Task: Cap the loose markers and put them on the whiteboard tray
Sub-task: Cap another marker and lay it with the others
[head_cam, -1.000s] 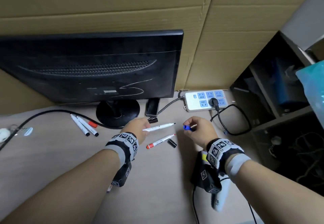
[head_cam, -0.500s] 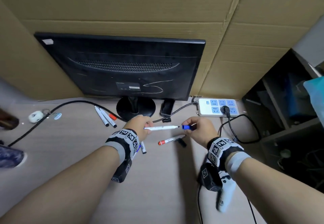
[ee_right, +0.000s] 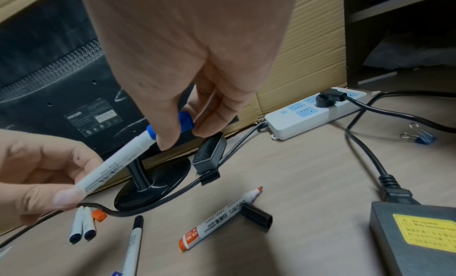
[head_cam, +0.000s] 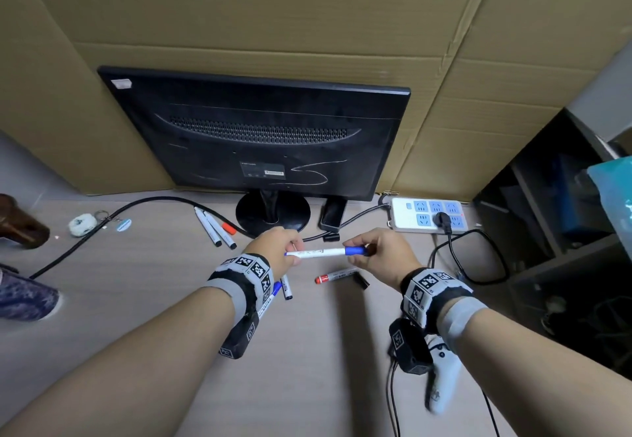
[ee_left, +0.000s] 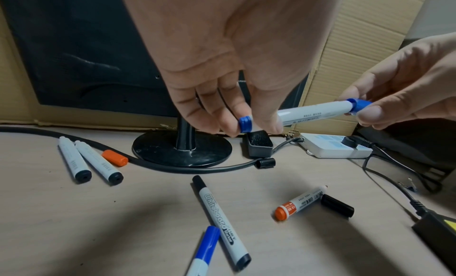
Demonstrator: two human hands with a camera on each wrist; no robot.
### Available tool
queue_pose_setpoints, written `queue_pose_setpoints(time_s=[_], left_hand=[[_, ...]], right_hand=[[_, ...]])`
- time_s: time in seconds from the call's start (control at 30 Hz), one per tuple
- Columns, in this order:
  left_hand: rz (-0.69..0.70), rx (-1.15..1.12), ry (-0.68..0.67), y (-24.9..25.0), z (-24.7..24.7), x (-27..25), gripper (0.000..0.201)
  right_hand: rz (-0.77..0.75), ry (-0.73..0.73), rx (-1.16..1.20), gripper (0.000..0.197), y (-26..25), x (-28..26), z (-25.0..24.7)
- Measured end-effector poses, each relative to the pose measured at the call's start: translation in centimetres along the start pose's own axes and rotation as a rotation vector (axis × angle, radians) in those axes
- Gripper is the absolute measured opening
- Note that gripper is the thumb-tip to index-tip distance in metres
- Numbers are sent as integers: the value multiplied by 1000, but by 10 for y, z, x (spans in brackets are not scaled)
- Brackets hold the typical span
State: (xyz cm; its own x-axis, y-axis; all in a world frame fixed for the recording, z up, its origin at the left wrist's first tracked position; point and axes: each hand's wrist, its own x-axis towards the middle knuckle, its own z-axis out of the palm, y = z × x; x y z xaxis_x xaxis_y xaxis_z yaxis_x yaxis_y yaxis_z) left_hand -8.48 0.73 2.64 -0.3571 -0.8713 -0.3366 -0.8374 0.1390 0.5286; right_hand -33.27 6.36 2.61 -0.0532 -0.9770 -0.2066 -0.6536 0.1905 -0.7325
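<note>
A white marker with a blue end (head_cam: 319, 252) is held level above the desk. My left hand (head_cam: 290, 246) grips its rear end, and my right hand (head_cam: 362, 252) pinches the blue cap (head_cam: 355, 250) over its tip. The left wrist view shows the cap (ee_left: 361, 104) against the barrel (ee_left: 313, 113). On the desk lie an uncapped red marker (head_cam: 333, 276) beside a black cap (head_cam: 361, 280), a black-capped marker (head_cam: 286, 287) and a blue-capped one (head_cam: 270, 299). Two more markers (head_cam: 213, 231) and an orange cap (head_cam: 228, 228) lie further left.
A black monitor (head_cam: 260, 135) on a round foot (head_cam: 273, 214) stands against cardboard at the back. A black cable (head_cam: 154, 202) crosses the desk. Back right is a power strip (head_cam: 427, 216), with a dark shelf unit (head_cam: 547, 214) beyond. A power brick (ee_right: 414, 239) and a white controller (head_cam: 443, 382) lie near right.
The blue cap and the marker tip were apart one second ago; my right hand has brought the cap onto the tip. The head view has tilted upward.
</note>
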Motion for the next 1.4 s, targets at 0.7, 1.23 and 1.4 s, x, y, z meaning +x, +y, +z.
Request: queue_pose_setpoints(time_s=[0.7, 1.23, 1.4], left_hand=[[142, -263, -96, 3, -29, -14, 15], [34, -302, -12, -30, -27, -26, 9], [-122, -112, 1, -63, -27, -30, 9]], right_hand=[[90, -58, 352, 16, -41, -5, -1], [56, -62, 312, 11, -63, 1, 32], [37, 4, 168, 10, -60, 8, 62]])
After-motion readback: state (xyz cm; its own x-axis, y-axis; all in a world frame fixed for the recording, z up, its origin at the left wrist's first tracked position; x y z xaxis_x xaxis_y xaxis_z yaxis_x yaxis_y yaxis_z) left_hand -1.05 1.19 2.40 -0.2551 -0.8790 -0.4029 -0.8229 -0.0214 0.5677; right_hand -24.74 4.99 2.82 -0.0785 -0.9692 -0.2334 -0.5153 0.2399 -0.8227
